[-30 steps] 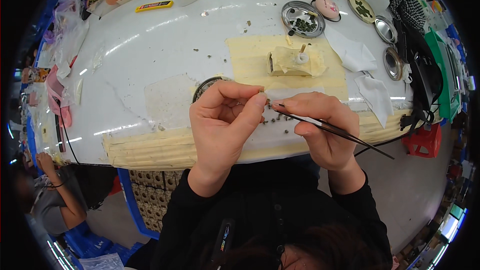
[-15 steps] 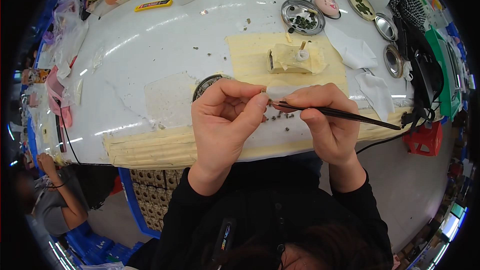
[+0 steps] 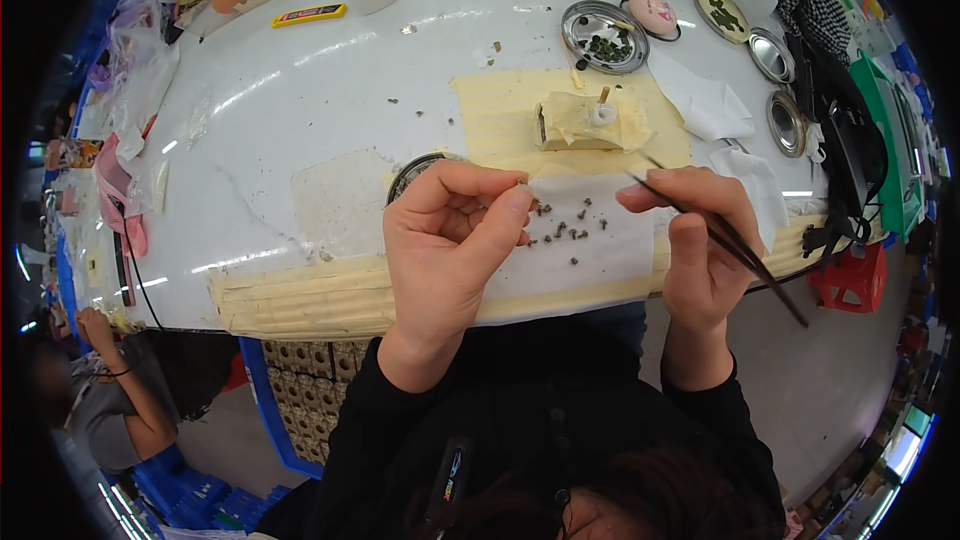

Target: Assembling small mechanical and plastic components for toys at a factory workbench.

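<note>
Between the thumb and forefinger of my left hand [image 3: 447,245] is pinched a tiny metallic part [image 3: 523,183], too small to name. My right hand [image 3: 708,240] grips dark tweezers [image 3: 735,245], their tips apart and pointing up and to the left, away from the left hand. Several small dark metal parts [image 3: 572,233] lie scattered on a white sheet [image 3: 620,265] between and below the hands. Behind my left hand, a round dish [image 3: 413,172] is partly hidden. Past the hands stands a block wrapped in yellow tape [image 3: 570,122], with a white ring and a short peg on top.
A steel dish [image 3: 606,37] with dark green bits stands at the far right, beside a pink rounded object [image 3: 653,14] and a plate of green pieces [image 3: 722,14]. White cloths [image 3: 700,95] lie at right. A yellow packet [image 3: 309,15] lies far left. Another person's arm [image 3: 130,380] shows lower left.
My right hand has drawn the tweezers away from the left fingertips, to the right, and tilted them; their tips have parted. My left hand keeps its pinch almost in place.
</note>
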Demonstrator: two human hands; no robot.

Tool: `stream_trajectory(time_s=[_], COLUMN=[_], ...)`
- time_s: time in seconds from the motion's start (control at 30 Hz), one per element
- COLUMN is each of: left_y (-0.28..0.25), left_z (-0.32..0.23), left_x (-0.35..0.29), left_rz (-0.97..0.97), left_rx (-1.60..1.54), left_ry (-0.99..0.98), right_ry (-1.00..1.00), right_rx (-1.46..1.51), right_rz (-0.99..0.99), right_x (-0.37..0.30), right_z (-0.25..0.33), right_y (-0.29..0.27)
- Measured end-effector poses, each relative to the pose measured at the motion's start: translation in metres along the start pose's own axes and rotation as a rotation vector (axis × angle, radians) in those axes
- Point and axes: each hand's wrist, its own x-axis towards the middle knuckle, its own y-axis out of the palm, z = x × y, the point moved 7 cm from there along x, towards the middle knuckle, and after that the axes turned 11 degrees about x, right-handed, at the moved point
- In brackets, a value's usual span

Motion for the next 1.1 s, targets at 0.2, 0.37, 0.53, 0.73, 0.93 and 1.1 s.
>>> stream_trajectory(time_s=[0.2, 0.37, 0.53, 0.73, 0.93, 1.1], left_y=[0.002, 0.002, 0.002, 0.002, 0.004, 0.004], left_z=[0.001, -0.001, 0.0, 0.001, 0.0, 0.001], left_x=[0.001, 0.0, 0.0, 0.0, -0.001, -0.001], left_rz=[0.004, -0.003, -0.006, 0.008, 0.01, 0.04], left_rx=[-0.017, -0.012, -0.002, 0.015, -0.003, -0.038], left_ry=[0.006, 0.003, 0.0, 0.014, 0.013, 0.036], right_ry=[-0.091, 0.034, 0.017, -0.186, -0.235, -0.315], right_rx=[-0.981, -1.264, -1.285, -0.806, -0.548, -0.534], right_rz=[0.002, 0.144, 0.106, -0.03, 0.092, 0.061], right_x=[0.003, -0.003, -0.002, -0.002, 0.004, 0.006], right_z=[0.001, -0.013, -0.005, 0.022, 0.012, 0.009], right_y=[-0.048, -0.072, -0.071, -0.024, 0.036, 0.045])
